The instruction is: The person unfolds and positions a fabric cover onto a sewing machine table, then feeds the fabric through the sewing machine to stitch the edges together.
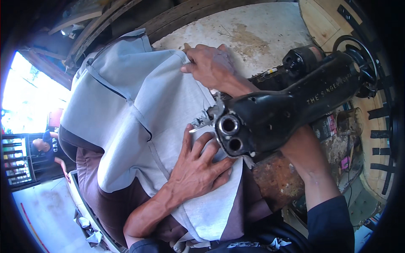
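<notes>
A large light-grey fabric piece (122,156) with dark seams and brown fabric (86,170) beneath it spreads across a black sewing machine's (270,118) work area. My left hand (200,164) lies on the grey fabric with its fingers stretched out, the fingertips close to the presser foot and needle area. My right arm passes under the machine's arm from the right. On the far side, my right hand (209,65) has its thumb and fingers closed on the fabric's far edge. The stitching point is partly hidden behind the machine head.
A handwheel (358,63) and a dark motor-like part (301,61) sit at the machine's right. The worn, stained table (270,25) extends beyond it. Farther left, a person (44,147) stands beside a white table (46,206) with fabric scraps (95,238) near its edge.
</notes>
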The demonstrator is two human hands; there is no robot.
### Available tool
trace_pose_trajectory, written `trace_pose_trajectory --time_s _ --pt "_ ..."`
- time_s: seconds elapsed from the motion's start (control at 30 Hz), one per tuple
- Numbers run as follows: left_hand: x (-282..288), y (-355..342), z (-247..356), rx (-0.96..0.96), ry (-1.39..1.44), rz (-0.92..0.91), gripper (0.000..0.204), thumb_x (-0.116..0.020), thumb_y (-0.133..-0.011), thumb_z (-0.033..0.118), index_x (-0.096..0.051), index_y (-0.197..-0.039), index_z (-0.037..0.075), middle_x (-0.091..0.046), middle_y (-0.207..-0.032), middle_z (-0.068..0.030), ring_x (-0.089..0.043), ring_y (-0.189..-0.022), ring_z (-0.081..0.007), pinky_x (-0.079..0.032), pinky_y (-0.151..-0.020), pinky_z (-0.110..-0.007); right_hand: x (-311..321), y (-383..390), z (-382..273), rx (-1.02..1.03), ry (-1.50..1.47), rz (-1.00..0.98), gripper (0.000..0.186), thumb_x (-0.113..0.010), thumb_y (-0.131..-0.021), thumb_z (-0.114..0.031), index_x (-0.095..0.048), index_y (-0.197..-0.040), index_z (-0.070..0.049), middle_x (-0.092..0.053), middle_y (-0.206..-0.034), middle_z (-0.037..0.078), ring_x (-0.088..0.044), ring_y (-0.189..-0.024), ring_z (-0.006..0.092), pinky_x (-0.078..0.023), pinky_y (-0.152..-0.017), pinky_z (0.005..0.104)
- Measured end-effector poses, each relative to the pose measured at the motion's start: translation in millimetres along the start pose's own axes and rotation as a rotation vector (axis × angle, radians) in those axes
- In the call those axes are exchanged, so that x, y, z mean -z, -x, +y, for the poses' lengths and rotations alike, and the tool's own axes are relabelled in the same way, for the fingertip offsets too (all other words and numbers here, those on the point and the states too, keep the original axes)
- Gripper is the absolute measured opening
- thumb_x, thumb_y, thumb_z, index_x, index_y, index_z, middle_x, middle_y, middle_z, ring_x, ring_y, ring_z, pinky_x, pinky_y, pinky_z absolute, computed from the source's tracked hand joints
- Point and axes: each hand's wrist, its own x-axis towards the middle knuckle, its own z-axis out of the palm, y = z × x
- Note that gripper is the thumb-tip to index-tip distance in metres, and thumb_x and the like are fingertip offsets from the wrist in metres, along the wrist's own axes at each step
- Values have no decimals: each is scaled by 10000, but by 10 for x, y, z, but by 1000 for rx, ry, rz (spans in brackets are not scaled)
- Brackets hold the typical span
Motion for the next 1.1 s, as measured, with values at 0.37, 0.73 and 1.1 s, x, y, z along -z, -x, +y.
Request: trace_pose_trajectory --time_s 0.37,0.73,1.1 --pt "157 -170 -104 -59 -33 21 563 -717 -769 141 -726 -1331 161 -675 -1301 -190 -646 -1184 -388 -494 -1051 -493 -135 -204 24 96 -20 107 326 -687 -962 -384 -764 -989 -69 -758 -922 169 -733 -924 378 -423 -932 552" --pt "181 -150 -25 -121 -232 201 474 -735 -841 228 -739 -1314 210 -622 -1276 -156 -585 -1214 -345 -355 -1146 -581 92 857 297 420 -488 283 316 -694 -938 -343 -705 -1102 -73 -718 -1104 123 -683 -1100 303 -497 -969 438" --pt "295 1374 1260 471 -293 356 424 -672 -962 194 -674 -1373 88 -608 -1399 -206 -520 -1391 -382 -327 -1215 -561 837 4027 -530 -384 -608 12 491 -791 -925 -355 -621 -1265 -45 -746 -1000 195 -756 -860 323 -595 -752 421"
